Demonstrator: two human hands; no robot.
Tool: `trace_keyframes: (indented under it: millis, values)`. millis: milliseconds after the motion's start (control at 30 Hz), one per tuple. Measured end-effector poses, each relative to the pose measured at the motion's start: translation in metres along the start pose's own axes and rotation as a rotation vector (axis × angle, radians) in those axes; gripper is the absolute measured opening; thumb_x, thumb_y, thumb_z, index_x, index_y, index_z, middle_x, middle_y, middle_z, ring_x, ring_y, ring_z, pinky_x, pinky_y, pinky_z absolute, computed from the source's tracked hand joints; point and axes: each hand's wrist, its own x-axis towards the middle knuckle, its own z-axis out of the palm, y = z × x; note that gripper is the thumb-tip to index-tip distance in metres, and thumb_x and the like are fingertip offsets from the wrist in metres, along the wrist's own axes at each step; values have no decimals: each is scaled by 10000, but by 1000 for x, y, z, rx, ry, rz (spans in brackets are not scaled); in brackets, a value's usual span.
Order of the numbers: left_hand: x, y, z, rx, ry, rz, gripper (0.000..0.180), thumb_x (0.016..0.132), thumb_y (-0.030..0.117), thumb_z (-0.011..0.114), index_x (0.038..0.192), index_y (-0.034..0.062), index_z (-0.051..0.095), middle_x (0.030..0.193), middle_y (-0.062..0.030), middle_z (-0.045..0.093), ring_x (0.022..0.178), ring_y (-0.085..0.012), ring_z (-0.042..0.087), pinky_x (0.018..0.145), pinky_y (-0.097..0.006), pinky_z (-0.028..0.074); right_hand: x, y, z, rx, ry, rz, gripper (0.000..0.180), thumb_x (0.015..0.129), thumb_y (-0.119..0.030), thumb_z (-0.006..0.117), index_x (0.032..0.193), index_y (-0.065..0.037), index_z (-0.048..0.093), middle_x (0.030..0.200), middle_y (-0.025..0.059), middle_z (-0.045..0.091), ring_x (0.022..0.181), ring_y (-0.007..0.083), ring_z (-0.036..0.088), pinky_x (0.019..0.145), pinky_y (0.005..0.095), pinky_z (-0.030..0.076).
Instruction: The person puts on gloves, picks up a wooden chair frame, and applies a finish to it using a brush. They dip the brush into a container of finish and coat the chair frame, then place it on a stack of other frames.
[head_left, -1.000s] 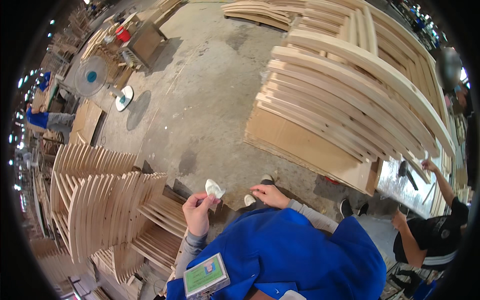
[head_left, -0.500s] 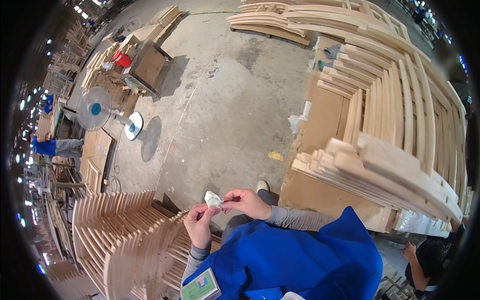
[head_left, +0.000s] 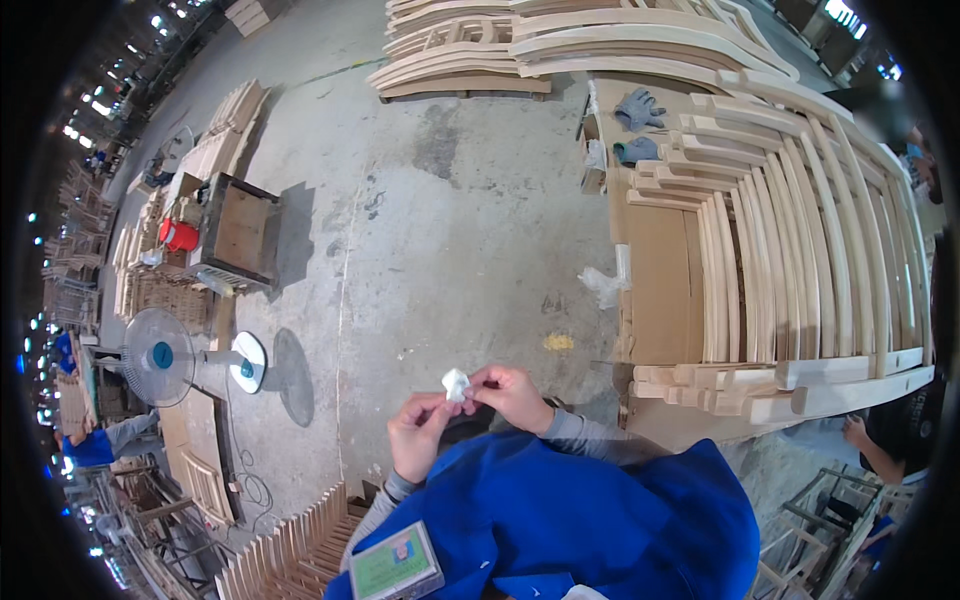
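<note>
Both of my hands are raised in front of my chest and pinch a small crumpled white piece of material (head_left: pixel 456 383) between their fingertips. My left hand (head_left: pixel 418 432) grips it from the lower left, my right hand (head_left: pixel 511 393) from the right. A blue garment (head_left: pixel 560 520) covers my body below the hands, and a green card in a clear holder (head_left: pixel 395 563) hangs at its lower left. Grey sleeves reach to both wrists.
Stacks of curved wooden parts (head_left: pixel 790 240) lie on a bench at the right, with grey gloves (head_left: pixel 640 108) at its far end. A standing fan (head_left: pixel 160 357), a red container (head_left: pixel 180 235) and a wooden crate sit at the left. Another person (head_left: pixel 900 440) works at the lower right.
My view has swung toward the right, bringing the bench of curved parts alongside. My hands have come together and stay closed on the white piece.
</note>
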Motion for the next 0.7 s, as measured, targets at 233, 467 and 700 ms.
trace_keyframes:
  millis: [233, 467, 700]
  values:
    - [132, 21, -29, -95, -263, -35, 75, 843, 0, 560, 896, -50, 578, 866, -101, 619, 785, -150, 615, 740, -273, 510, 79, -31, 14, 69, 246, -116, 132, 885, -33, 498, 952, 70, 548, 822, 99, 604, 745, 146, 604, 700, 266, 511]
    - [264, 23, 29, -153, -493, -144, 141, 838, 57, 591, 922, -57, 600, 863, -112, 638, 760, -160, 617, 730, -284, 513, 146, -58, -58, 98, 488, -220, 105, 866, -29, 527, 935, 44, 557, 819, 90, 610, 732, 143, 598, 686, 262, 489]
    - [399, 63, 93, -38, -570, -149, 124, 833, 46, 597, 901, -57, 610, 843, -102, 640, 755, -146, 612, 719, -267, 512, 238, -138, -143, 139, 381, -150, 133, 888, -73, 512, 960, 33, 550, 839, 86, 612, 771, 148, 600, 716, 273, 495]
